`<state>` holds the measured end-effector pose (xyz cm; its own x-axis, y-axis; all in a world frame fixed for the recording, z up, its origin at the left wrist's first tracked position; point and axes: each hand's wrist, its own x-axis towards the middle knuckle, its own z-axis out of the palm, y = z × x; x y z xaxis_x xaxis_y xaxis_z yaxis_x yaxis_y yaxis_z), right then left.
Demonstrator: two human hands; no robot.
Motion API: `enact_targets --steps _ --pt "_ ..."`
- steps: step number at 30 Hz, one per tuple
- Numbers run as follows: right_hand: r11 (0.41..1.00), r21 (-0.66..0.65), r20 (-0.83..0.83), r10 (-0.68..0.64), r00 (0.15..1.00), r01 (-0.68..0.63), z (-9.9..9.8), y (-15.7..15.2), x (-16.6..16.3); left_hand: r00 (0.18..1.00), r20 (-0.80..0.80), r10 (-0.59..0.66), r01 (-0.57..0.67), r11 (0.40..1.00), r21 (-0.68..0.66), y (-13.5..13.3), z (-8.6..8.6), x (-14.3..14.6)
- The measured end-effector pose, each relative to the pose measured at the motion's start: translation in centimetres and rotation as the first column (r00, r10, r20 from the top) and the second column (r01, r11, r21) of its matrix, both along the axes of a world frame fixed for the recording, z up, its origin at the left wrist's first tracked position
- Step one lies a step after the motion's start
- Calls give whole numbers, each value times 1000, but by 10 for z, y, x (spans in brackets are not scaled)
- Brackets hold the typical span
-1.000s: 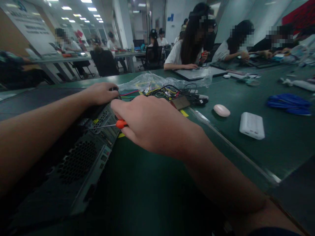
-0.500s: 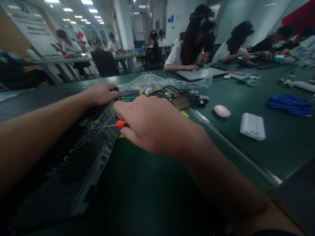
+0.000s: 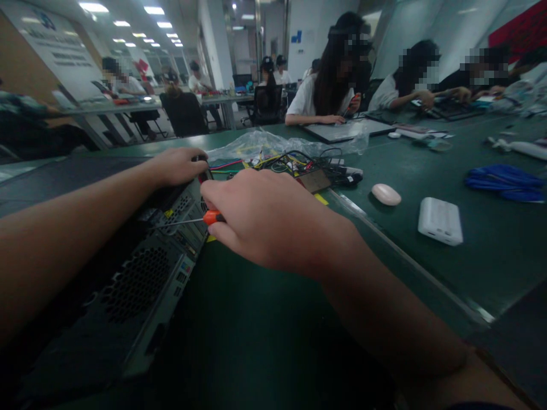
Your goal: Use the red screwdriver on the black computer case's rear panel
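Right hand (image 3: 260, 219): grips screwdriver (image 3: 212, 217), shaft pointing left at case (image 3: 143, 285)
Left hand (image 3: 176, 165): on case's far end, grip unclear
Nearer case: left

Counter (image 3: 256, 307), green-topped, across the foreground; rear table (image 3: 102, 107), metal-legged, beyond it; office chairs (image 3: 182, 117), black, near the rear table; pillar (image 3: 214, 45), white, behind; wall panel (image 3: 64, 48), white, lettered, with dark emblem (image 3: 47, 21), upper left; wall (image 3: 318, 31), pale, with blue patch (image 3: 296, 37), centre; hanging (image 3: 522, 31), red, upper right; ceiling lights (image 3: 93, 7), white, rectangular, lit, in rows
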<state>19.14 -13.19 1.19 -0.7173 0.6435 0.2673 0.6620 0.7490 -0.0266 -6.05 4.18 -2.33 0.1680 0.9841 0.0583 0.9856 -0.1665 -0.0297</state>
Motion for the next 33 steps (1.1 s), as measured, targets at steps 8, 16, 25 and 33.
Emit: enact_targets --steps 8,16,25,33 --pt "999 -45 -6 4 1000 -4 1 1 -2 1000 11 3 -3 1000 9 -1 0 0" --pt "999 -30 -53 41 998 -43 0 2 0 1000 12 20 -21 999 34 1 -5 -1" --pt "999 -41 -27 17 999 -18 1 2 0 1000 10 12 -13 1000 28 0 -3 -1" --pt "998 -52 -40 19 999 -21 0 3 0 1000 12 5 -5 1000 14 1 -3 -1"
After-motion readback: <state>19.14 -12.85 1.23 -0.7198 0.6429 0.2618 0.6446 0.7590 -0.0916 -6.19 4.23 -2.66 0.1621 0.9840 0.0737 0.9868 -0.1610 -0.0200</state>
